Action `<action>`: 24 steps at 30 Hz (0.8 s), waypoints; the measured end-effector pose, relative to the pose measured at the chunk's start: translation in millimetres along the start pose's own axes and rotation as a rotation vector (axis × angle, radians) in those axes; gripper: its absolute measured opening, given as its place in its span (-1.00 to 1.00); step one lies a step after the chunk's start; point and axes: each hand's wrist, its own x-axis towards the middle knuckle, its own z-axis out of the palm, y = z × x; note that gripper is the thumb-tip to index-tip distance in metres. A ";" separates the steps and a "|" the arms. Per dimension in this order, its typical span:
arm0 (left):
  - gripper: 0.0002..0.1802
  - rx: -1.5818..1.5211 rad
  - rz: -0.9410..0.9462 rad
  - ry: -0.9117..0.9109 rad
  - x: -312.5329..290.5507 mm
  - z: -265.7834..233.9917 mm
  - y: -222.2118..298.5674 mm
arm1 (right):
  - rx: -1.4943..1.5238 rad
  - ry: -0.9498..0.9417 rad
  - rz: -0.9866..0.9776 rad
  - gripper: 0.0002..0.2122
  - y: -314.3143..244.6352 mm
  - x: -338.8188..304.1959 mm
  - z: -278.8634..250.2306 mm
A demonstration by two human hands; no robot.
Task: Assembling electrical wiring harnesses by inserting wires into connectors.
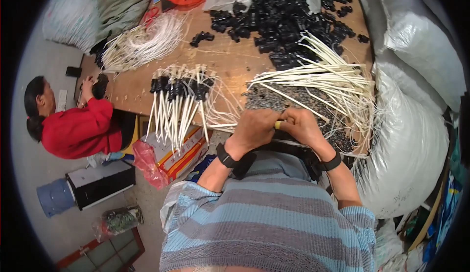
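My left hand [256, 126] and my right hand [302, 124] meet at the near edge of the wooden table, fingers closed and pressed together. Whatever they grip is too small or too hidden to make out. A small yellow band [277, 124] shows between them. Left of my left hand, white rods [223, 125] with thin wires lie along the table edge. Just beyond both hands spreads a layer of small dark pieces [267, 97]. To the right lies a pile of white rods with thin wires [323, 78].
Bundled white rods with black sockets [181, 88] overhang the table [223, 61] at left. Black plastic parts [284, 20] are heaped at the back, white wires [147, 42] at far left. A bulging white sack [409, 140] stands right. A person in red [81, 127] works at the left.
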 end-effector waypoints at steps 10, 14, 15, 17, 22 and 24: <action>-0.61 -0.148 -0.279 0.182 -24.6 -10.3 -0.6 | -0.157 0.245 -0.219 -0.80 -22.3 -9.2 30.6; -0.61 -0.256 -0.381 0.147 -50.9 -17.9 -4.1 | -0.117 0.058 -0.066 -0.80 -34.4 -27.7 28.2; -0.61 -0.284 -0.384 0.137 -59.3 -9.8 -2.6 | -0.129 0.055 -0.039 -0.80 -34.4 -27.7 31.8; -0.65 -0.990 -0.681 -0.025 -76.6 1.1 4.0 | 0.466 -0.150 0.281 -0.90 -30.2 -25.2 38.2; -0.73 -1.606 -0.982 -0.163 -94.0 24.4 -4.9 | 0.352 -0.187 0.183 -0.83 0.4 -23.7 57.9; -0.79 -1.680 -1.122 -0.165 -88.8 29.0 -6.2 | 0.263 -0.117 0.260 -0.81 4.6 -24.5 61.5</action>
